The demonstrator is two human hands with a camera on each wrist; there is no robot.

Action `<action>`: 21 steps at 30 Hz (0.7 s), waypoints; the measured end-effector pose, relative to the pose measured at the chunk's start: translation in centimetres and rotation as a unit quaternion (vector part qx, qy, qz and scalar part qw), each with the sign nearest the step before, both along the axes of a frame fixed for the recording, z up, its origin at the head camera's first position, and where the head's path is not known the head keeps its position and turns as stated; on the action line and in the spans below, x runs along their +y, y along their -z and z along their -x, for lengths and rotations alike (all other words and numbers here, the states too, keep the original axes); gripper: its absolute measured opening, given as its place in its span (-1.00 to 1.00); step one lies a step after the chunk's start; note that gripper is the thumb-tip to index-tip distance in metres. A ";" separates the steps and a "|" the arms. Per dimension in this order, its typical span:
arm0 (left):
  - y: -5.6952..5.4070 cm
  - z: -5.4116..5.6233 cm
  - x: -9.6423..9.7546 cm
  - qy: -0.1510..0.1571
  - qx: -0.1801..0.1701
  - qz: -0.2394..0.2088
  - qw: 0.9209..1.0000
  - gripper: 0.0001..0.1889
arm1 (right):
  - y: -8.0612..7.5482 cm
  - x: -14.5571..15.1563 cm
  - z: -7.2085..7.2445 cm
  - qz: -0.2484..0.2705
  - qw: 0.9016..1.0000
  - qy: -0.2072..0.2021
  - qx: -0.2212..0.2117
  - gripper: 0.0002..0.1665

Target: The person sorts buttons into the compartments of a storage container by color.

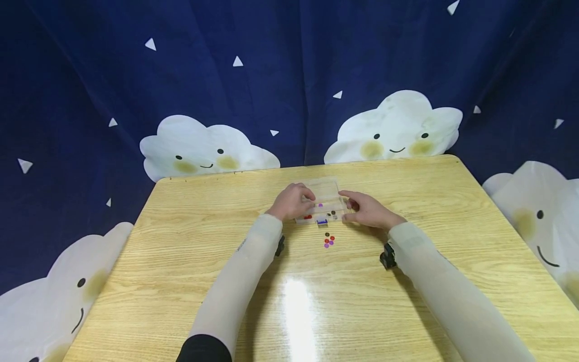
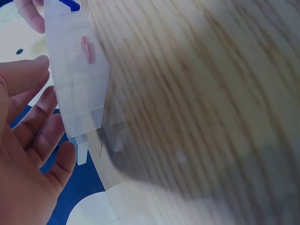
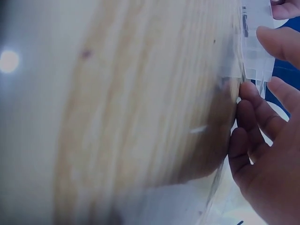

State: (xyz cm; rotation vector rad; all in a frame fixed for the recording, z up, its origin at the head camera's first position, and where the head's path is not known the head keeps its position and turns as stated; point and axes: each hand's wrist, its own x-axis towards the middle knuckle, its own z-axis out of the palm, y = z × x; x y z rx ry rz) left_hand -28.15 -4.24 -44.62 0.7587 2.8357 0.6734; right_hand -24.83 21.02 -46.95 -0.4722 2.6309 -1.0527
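A clear plastic box (image 1: 300, 220) with a raised transparent lid (image 1: 326, 188) sits toward the back of the table. A blue piece (image 1: 321, 221) shows at its front. Small red discs (image 2: 87, 49) lie in its left part, dark bits (image 1: 333, 212) in its right part, and a purple disc (image 1: 320, 205) shows near the back. My left hand (image 1: 293, 202) is over the box's left side, its fingers loosely bent by the rim. At the right end my right hand (image 1: 366, 210) holds the box, thumb at the front and index finger beside the lid.
Several loose red, purple and dark discs (image 1: 329, 241) lie on the wooden table (image 1: 199, 241) in front of the box. A dark blue curtain (image 1: 298, 75) with white clouds hangs behind the table's far edge. Black wrist devices (image 1: 387, 256) sit under both forearms.
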 end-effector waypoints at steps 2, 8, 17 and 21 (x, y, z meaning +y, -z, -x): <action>-0.1 0.0 0.1 0.000 -0.001 -0.002 1.000 -0.77 | 0.0 0.0 0.0 -0.008 1.000 -0.001 0.002 -0.08; -0.3 -0.1 0.3 -0.005 -0.001 -0.005 1.000 -0.76 | 0.0 0.0 0.2 -0.019 1.000 -0.002 0.005 -0.10; -1.2 -0.9 0.2 0.001 0.019 -0.014 1.000 -0.75 | 0.1 -0.2 0.2 -0.016 1.000 0.006 0.003 -0.14; -1.5 -2.0 0.0 0.042 0.020 -0.026 0.999 -0.77 | 0.0 -0.2 0.2 -0.015 1.000 0.005 0.005 -0.14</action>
